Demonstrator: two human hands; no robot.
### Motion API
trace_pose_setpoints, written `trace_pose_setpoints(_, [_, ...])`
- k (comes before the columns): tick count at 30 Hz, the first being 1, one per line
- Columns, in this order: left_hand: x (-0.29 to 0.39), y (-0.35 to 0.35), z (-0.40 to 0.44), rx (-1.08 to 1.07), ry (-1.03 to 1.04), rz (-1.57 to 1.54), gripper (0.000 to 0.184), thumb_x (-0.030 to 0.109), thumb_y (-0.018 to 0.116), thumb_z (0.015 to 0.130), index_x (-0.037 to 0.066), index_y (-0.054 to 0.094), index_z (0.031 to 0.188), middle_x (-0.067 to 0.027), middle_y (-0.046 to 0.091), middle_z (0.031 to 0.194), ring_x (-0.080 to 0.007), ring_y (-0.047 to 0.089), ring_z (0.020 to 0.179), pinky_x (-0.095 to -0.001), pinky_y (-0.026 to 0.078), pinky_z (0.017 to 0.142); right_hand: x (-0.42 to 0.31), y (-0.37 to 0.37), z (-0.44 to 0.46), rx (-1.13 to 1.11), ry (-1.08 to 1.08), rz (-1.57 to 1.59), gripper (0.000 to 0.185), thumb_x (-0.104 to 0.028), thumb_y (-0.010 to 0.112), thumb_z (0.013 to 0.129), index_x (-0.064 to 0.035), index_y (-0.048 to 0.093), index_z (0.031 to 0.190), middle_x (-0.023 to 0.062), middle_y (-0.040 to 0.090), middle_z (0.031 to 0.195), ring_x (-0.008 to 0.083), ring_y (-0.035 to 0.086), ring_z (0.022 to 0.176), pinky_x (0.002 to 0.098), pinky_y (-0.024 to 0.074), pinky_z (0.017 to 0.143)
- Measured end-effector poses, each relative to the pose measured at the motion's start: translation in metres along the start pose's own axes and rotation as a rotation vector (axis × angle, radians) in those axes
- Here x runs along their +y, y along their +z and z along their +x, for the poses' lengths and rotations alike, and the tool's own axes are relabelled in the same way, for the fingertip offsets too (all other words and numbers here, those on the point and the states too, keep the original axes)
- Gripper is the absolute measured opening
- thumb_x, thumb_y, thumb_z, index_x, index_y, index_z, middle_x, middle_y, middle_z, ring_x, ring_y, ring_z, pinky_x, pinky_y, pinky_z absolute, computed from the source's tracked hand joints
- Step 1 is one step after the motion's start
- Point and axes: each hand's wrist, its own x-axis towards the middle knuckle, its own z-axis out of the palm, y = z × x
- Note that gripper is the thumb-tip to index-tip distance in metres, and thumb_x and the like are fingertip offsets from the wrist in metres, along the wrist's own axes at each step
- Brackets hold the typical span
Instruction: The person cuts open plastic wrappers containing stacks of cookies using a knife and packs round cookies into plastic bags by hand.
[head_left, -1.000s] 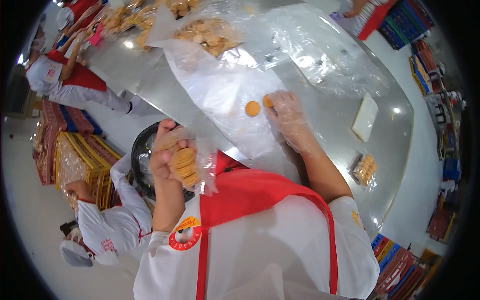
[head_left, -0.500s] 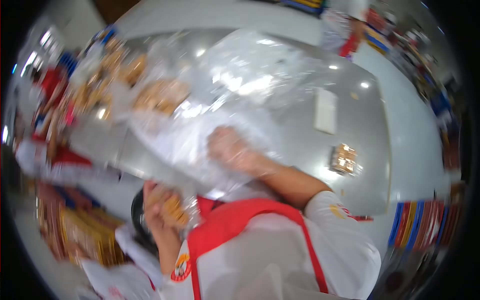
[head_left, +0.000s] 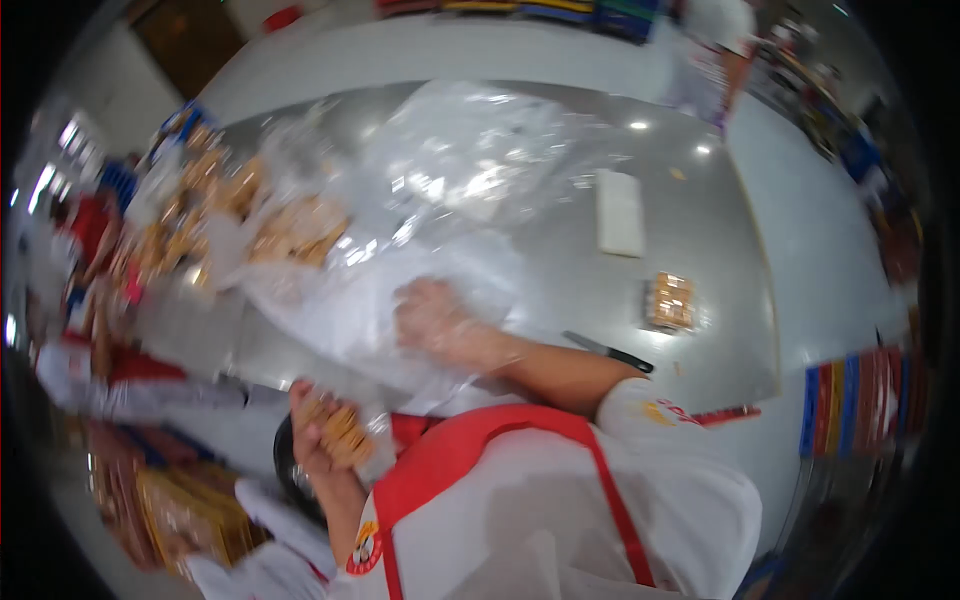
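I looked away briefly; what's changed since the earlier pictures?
The right hand moved left over the plastic sheet; the loose biscuits no longer show, and its grip is unclear. A knife now shows beside the right forearm. The left hand still holds its bag of biscuits.

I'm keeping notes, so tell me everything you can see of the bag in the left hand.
The bag looks like thin, clear plastic with a slanting stack of tan cookies inside. The left hand grips it beside the apron, off the table; whether bag and apron touch is unclear. Blur hides its opening.
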Motion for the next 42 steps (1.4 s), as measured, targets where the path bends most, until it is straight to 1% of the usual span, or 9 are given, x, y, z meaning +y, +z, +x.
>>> trace_pose_setpoints(3, [0.003, 0.017, 0.002, 0.127, 0.035, 0.059, 0.073, 0.014, 0.076, 0.073, 0.008, 0.037, 0.134, -0.0149, 0.061, 0.104, -0.0291, 0.065, 0.090, -0.0429, 0.056, 0.078, -0.023, -0.024, -0.001, 0.449, 0.030, 0.700, 0.012, -0.016, 0.065, 0.088, -0.0056, 0.065, 0.095, 0.0109, 0.061, 0.105, 0.0264, 0.056, 0.103, 0.0401, 0.0425, 0.095])
trace_pose_setpoints(6, [0.014, 0.036, 0.010, 0.161, -0.002, 0.099, 0.064, 0.009, 0.076, 0.071, 0.005, 0.043, 0.126, -0.0138, 0.066, 0.092, -0.0298, 0.068, 0.087, -0.0405, 0.058, 0.076, -0.058, -0.104, -0.002, 0.153, 0.253, 1.549, 0.009, -0.007, 0.062, 0.089, 0.0000, 0.068, 0.090, 0.0091, 0.067, 0.092, 0.0174, 0.060, 0.092, 0.0332, 0.0473, 0.088])
trace_pose_setpoints(7, [0.015, 0.039, 0.012, 0.128, -0.004, 0.058, 0.063, 0.004, 0.076, 0.070, 0.006, 0.045, 0.124, -0.0145, 0.067, 0.093, -0.0295, 0.069, 0.088, -0.0399, 0.058, 0.076, -0.055, -0.103, -0.004, 0.162, -0.034, 1.411, 0.009, -0.001, 0.060, 0.086, -0.0021, 0.069, 0.088, 0.0086, 0.069, 0.093, 0.0202, 0.062, 0.091, 0.0360, 0.0468, 0.090])
trace_pose_setpoints(13, [0.021, 0.055, 0.013, 0.140, 0.005, 0.099, 0.061, 0.000, 0.077, 0.067, 0.007, 0.046, 0.120, -0.0156, 0.068, 0.092, -0.0289, 0.069, 0.086, -0.0397, 0.058, 0.078, -0.083, -0.100, 0.005, 0.137, -0.272, 0.508, 0.022, 0.002, 0.065, 0.076, -0.0096, 0.072, 0.093, 0.0063, 0.071, 0.102, 0.0287, 0.062, 0.098, 0.0398, 0.0455, 0.092])
trace_pose_setpoints(22, [0.004, 0.077, 0.006, 0.290, -0.052, 0.332, 0.064, 0.006, 0.079, 0.062, 0.007, 0.048, 0.118, -0.0053, 0.057, 0.091, -0.0196, 0.063, 0.083, -0.0317, 0.054, 0.074, -0.067, -0.094, -0.015, 0.204, -0.371, 0.533, 0.021, -0.010, 0.070, 0.079, -0.0097, 0.071, 0.100, 0.0080, 0.071, 0.103, 0.0275, 0.065, 0.091, 0.0437, 0.0466, 0.090])
trace_pose_setpoints(30, [-0.024, 0.071, 0.017, -0.035, -0.276, 0.421, 0.057, 0.023, 0.074, 0.077, 0.005, 0.043, 0.121, -0.0118, 0.055, 0.111, -0.0235, 0.059, 0.104, -0.0330, 0.051, 0.089, -0.065, -0.082, -0.044, -0.351, 0.119, 0.921, 0.020, -0.018, 0.060, 0.090, -0.0007, 0.066, 0.098, 0.0158, 0.065, 0.093, 0.0301, 0.062, 0.085, 0.0368, 0.0475, 0.075])
trace_pose_setpoints(34, [-0.023, 0.060, 0.022, 0.002, -0.498, 0.212, 0.072, 0.020, 0.072, 0.077, 0.006, 0.034, 0.136, -0.0189, 0.050, 0.129, -0.0338, 0.053, 0.120, -0.0396, 0.048, 0.100, -0.042, -0.071, -0.057, -0.014, -0.306, 0.711, 0.021, -0.017, 0.061, 0.090, -0.0008, 0.067, 0.102, 0.0157, 0.066, 0.098, 0.0234, 0.063, 0.089, 0.0346, 0.0480, 0.077])
trace_pose_setpoints(35, [-0.023, 0.066, 0.027, -0.027, -0.504, 0.118, 0.076, 0.019, 0.072, 0.075, 0.007, 0.032, 0.139, -0.0200, 0.048, 0.133, -0.0355, 0.051, 0.122, -0.0404, 0.047, 0.102, -0.044, -0.059, -0.060, -0.113, 0.107, 0.993, 0.025, -0.020, 0.062, 0.092, -0.0004, 0.067, 0.107, 0.0122, 0.067, 0.101, 0.0177, 0.063, 0.093, 0.0323, 0.0487, 0.083])
trace_pose_setpoints(42, [-0.022, 0.082, 0.032, -0.161, -0.301, 0.335, 0.096, -0.002, 0.075, 0.060, 0.007, 0.029, 0.143, -0.0165, 0.036, 0.142, -0.0293, 0.047, 0.126, -0.0379, 0.042, 0.106, -0.051, -0.084, -0.051, -0.108, 0.741, 1.530, 0.030, -0.023, 0.064, 0.090, 0.0032, 0.068, 0.105, 0.0087, 0.065, 0.100, 0.0139, 0.059, 0.095, 0.0269, 0.0474, 0.084])
